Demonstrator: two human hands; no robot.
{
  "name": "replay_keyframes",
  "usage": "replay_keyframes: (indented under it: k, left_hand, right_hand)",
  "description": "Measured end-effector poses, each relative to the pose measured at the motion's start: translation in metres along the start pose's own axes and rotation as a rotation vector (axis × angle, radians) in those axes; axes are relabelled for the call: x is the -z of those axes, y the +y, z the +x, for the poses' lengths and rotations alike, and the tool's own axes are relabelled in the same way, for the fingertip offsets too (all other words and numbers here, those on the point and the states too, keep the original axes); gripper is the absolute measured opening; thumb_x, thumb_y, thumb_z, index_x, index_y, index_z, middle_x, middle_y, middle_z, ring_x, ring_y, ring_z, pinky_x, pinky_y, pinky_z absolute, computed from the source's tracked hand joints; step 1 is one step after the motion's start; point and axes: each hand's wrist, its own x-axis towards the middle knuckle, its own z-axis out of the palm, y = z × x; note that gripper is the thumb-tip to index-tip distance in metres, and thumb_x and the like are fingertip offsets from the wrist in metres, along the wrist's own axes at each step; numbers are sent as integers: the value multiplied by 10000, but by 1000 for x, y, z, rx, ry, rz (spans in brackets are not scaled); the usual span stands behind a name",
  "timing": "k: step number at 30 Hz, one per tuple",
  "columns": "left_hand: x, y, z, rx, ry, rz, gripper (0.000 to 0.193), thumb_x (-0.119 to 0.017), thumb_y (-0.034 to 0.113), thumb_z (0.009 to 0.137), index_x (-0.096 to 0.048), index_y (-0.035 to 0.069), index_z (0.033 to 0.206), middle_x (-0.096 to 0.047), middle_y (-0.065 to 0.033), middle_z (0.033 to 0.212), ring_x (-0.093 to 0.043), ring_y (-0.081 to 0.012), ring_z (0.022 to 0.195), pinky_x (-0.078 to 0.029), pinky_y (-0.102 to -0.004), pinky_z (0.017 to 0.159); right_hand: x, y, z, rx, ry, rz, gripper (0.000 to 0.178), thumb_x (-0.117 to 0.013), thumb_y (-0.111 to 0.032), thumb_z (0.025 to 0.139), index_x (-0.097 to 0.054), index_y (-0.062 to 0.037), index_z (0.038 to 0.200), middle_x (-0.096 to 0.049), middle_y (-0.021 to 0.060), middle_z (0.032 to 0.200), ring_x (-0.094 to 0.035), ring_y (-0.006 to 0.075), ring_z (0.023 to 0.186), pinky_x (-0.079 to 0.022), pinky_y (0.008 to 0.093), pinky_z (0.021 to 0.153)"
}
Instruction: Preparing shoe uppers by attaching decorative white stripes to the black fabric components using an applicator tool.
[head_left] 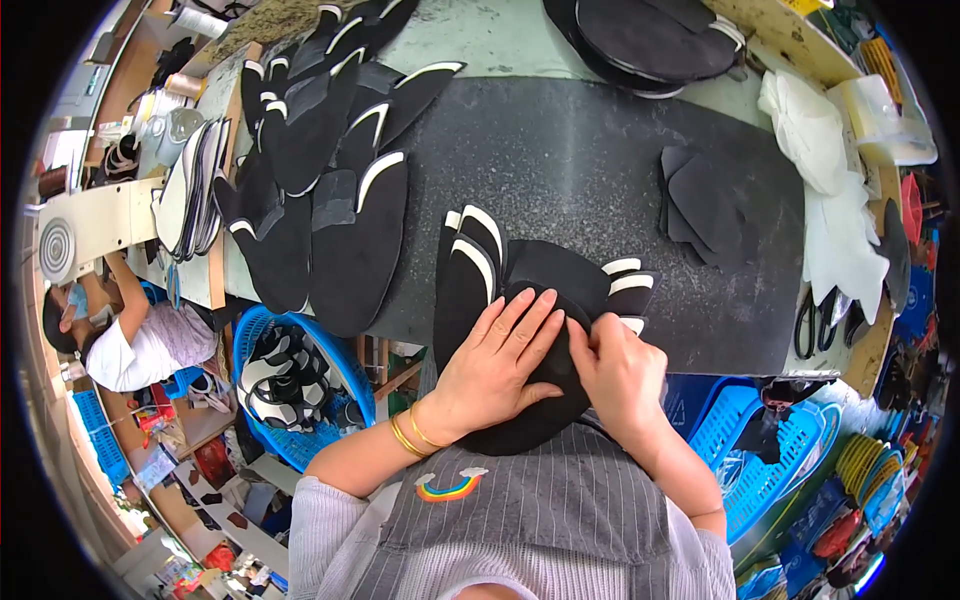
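Observation:
Black fabric shoe uppers (550, 263) with white-lined edges lie layered at the near edge of the worktop, against my apron. My left hand (505, 365) rests flat on top of them, its fingers stretched out. At their right side my right hand (622, 375) is closed, thumb and fingers pinching the edge of the black upper. The fingertips are partly hidden, and any small tool between them cannot be made out. White-edged flaps (630, 283) stick out just beyond my right hand.
Overlapping black uppers (340, 215) cover the worktop's left side. Dark cut pieces (700, 205) lie to the right on the black mat (560, 150). Scissors (815, 325) lie by white cloth (845, 235). Blue baskets (245, 375) stand below; another person (150, 340) sits at left.

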Motion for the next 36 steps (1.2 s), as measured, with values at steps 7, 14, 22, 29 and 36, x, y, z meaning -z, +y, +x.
replay_keyframes:
  k: [7, 14, 22, 29, 36]
  left_hand:
    - [16, -22, -39, -179, 188, -168, 598, -748, 232, 722, -550, 21, 1246, -525, -163, 1316, -452, -355, 1266, -338, -499, 1045]
    - [33, -42, -96, -137, -115, 22, 790, -753, 406, 636, -488, 196, 1350, -387, -70, 1460, -373, -293, 1328, -259, -515, 1097]
    - [10, -39, -51, -168, 232, 319, 479, -521, 156, 818, -536, 179, 1297, -450, -56, 1415, -444, -255, 1273, -377, -478, 966]
    - [82, -88, -36, -45, 428, -123, 432, -672, 150, 718, -546, 33, 1114, -578, -141, 1072, -582, -364, 921, -488, -417, 752]
    - [134, -252, -16, 339, 347, 402, 523, -640, 148, 714, -508, -12, 1194, -511, -207, 1267, -445, -369, 1222, -407, -433, 994]
  right_hand:
    - [27, 32, -50, -552, -264, 462, 289, -686, -220, 868, -564, -7, 715, -623, 72, 597, -596, 134, 487, -425, 269, 448]
    - [29, 5, -38, -661, -424, 927, 276, -635, -194, 908, -544, -30, 706, -609, 37, 610, -563, 65, 483, -320, 195, 408]
    - [21, 22, -15, -461, -214, 804, 205, -636, -144, 902, -560, -18, 760, -592, 47, 608, -540, 78, 464, -376, 200, 410]
    - [34, 22, 3, -448, -220, 483, 265, -643, -172, 901, -578, 20, 731, -587, 48, 573, -513, 64, 460, -390, 205, 428]
    - [56, 61, 33, -309, 191, 311, 174, -634, -127, 896, -588, 17, 810, -576, 41, 617, -543, 88, 536, -419, 236, 489]
